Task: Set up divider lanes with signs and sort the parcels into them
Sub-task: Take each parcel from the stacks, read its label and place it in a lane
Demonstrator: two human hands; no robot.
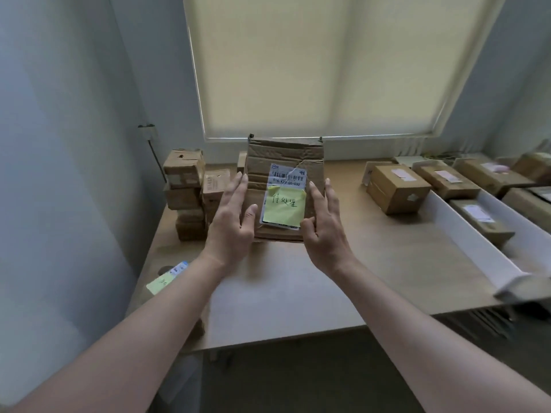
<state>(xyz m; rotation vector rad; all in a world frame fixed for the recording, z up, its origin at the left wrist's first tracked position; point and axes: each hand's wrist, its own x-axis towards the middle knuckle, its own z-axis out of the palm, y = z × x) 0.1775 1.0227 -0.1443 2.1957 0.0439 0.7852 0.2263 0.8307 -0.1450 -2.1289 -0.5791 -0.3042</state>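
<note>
At the far left of the desk (283,293) a stack of unsorted parcels (186,192) waits against the wall; near the left edge lies a spare yellow-green note (162,281); at centre the left hand (231,222) and right hand (323,231) flank an upright cardboard sign (284,162), fingers straight, each grip released and pressing its side edges rather than clasping; a sticky note (284,208) with handwriting sits on its face below a barcode label (287,175); to the right, white dividers (465,234) already form lanes holding sorted boxes (398,189); the step in hand looks like standing this sign up; next it must be steadied so it stays upright once let go, then the left stack sorted.
</note>
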